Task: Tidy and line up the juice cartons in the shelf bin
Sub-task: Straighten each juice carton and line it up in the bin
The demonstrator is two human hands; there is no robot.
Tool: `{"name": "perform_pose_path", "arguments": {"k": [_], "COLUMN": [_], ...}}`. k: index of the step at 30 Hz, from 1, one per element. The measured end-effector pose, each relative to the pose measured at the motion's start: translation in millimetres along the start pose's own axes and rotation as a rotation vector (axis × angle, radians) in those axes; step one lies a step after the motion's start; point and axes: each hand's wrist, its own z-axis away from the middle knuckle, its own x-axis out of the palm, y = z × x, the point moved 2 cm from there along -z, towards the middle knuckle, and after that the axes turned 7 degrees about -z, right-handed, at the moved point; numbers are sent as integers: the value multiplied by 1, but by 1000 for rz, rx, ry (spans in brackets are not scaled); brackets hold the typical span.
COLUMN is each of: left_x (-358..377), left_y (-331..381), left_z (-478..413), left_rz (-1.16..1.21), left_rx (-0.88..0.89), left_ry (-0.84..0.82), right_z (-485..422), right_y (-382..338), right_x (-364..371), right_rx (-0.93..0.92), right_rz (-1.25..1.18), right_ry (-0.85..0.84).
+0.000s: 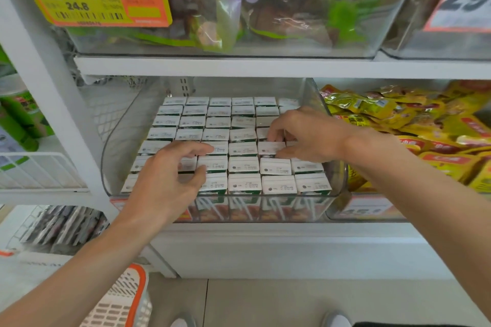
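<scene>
In the bin (pixel 117 146), right fingers (pixel 276 131) tight around one carton (pixel 269 148), left fingers (pixel 196 147) loose atop other cartons (pixel 243 164)

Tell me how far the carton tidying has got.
Mostly done: the cartons in the back and front rows of the bin sit in straight lines. In hand: the right hand pinches a carton in the middle rows; the left hand curls over front-left ones, grip unclear. Left: a few middle cartons by the right hand look skewed, with gaps.
</scene>
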Motion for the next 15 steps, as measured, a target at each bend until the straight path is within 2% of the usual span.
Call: {"name": "perform_pose_path", "arguments": {"k": [4,10,13,15], "left_x": [0,3,5,6], "left_y": [3,17,34,38], "left_z": [0,1,3,4], "left_rz": [33,206,389,487], "left_rx": [-7,99,201,169], "left_ry": [9,-37,-124,-150], "right_z": [12,43,48,50], "right_y": [1,-17,-32,-36], "right_x": [-11,-16,-3,6], "right_rx": [-31,-133,-117,-89], "right_rz": [-135,-474,-726,-863], "right_ry": [95,493,475,435]}}
